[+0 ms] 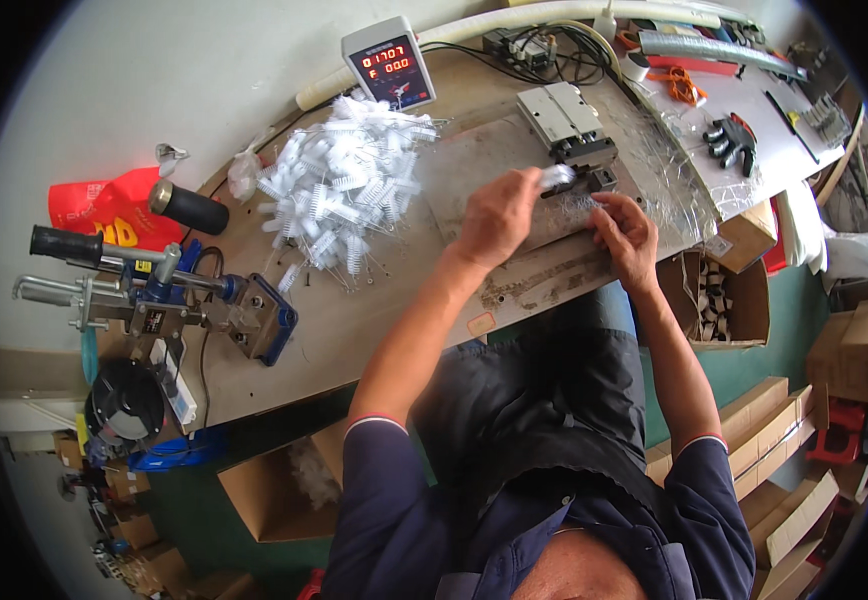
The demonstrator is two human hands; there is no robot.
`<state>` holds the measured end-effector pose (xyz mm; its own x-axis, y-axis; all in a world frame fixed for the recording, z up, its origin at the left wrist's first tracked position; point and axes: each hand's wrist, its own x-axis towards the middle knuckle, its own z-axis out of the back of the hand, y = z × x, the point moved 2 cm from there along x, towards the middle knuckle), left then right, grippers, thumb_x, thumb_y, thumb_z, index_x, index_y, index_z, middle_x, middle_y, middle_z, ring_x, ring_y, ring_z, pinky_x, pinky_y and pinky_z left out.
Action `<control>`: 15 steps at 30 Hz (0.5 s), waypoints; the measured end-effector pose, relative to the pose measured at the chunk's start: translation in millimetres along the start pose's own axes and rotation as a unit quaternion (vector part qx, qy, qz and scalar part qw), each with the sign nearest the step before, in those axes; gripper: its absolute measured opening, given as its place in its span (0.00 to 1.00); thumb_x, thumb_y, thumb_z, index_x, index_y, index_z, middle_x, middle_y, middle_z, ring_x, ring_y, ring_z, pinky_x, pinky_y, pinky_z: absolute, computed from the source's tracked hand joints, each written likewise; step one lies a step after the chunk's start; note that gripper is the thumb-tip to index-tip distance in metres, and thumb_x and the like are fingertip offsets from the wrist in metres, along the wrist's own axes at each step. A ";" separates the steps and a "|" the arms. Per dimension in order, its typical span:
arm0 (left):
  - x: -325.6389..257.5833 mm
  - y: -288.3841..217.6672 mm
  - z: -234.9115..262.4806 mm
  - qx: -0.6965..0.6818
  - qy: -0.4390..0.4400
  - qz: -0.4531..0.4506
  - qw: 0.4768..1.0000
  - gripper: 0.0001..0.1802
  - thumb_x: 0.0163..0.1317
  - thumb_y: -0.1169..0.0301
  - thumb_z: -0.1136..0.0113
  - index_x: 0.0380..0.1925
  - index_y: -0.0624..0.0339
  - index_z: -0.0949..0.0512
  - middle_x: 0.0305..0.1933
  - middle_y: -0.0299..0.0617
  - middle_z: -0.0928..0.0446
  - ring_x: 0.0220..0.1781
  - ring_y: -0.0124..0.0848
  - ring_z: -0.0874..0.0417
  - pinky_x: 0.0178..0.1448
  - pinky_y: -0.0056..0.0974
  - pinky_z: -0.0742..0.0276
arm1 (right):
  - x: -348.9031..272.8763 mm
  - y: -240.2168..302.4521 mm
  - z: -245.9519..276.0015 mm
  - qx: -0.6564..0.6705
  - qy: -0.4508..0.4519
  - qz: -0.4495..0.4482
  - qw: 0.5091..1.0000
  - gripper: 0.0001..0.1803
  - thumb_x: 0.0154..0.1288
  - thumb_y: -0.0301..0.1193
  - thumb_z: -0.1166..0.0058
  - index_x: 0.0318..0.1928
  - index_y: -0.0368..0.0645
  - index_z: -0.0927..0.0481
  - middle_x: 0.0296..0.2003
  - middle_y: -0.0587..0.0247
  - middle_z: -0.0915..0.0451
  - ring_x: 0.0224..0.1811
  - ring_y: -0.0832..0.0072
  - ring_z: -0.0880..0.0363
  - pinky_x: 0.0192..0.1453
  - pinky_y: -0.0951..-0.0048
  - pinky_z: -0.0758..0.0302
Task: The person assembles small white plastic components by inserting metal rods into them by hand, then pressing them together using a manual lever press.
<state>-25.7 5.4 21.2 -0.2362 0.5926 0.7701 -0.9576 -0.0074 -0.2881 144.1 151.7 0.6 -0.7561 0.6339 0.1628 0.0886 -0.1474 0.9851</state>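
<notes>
My left hand (497, 218) is closed, its fingertips around a small white bristle brush (556, 179) in front of a grey metal press fixture (566, 118). Just to the right, my right hand (629, 240) has its thumb and fingers drawn together beside the fixture's dark jaw block (602, 178). Whatever lies between those fingertips is too small to make out. To the left of my hands a large heap of white wire-stemmed brushes (349, 180) covers the worktable (354, 345).
Behind the heap stands a counter box (388, 64) with red digits. A lever hand press (244, 310) is at the left, near a red bag (104, 205). On the right-hand table lies a dark glove (732, 143). An open carton (744, 305) sits below the table's right edge.
</notes>
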 end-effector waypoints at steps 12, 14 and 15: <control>-28.3 62.3 61.7 0.033 -0.244 0.158 0.956 0.11 0.76 0.71 0.47 0.52 0.65 0.25 0.31 0.51 0.17 0.31 0.53 0.14 0.33 0.50 0.20 | 67.4 63.3 -143.4 -0.115 0.074 0.166 0.977 0.06 0.68 0.23 0.36 0.44 0.36 0.14 0.33 0.60 0.14 0.32 0.84 0.19 0.37 0.76 0.22; -28.3 64.5 50.9 0.043 -0.150 0.231 0.961 0.11 0.75 0.71 0.46 0.53 0.64 0.25 0.31 0.52 0.17 0.32 0.54 0.13 0.34 0.51 0.20 | 84.6 89.1 -161.8 -0.078 0.056 0.236 0.967 0.06 0.67 0.24 0.35 0.44 0.37 0.14 0.33 0.60 0.14 0.31 0.81 0.19 0.37 0.75 0.22; -28.8 67.8 43.3 0.037 -0.050 0.299 0.952 0.12 0.74 0.71 0.45 0.53 0.64 0.26 0.32 0.53 0.17 0.34 0.54 0.13 0.34 0.52 0.20 | 90.9 100.9 -168.1 -0.054 0.026 0.263 0.963 0.06 0.67 0.24 0.35 0.43 0.38 0.14 0.33 0.60 0.14 0.30 0.79 0.19 0.37 0.74 0.21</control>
<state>-91.0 -47.1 4.1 -0.7540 0.3854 0.5319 -0.6549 -0.3794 -0.6535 -24.7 66.9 105.6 -0.6572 0.4110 0.6318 0.4027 -0.5171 0.7553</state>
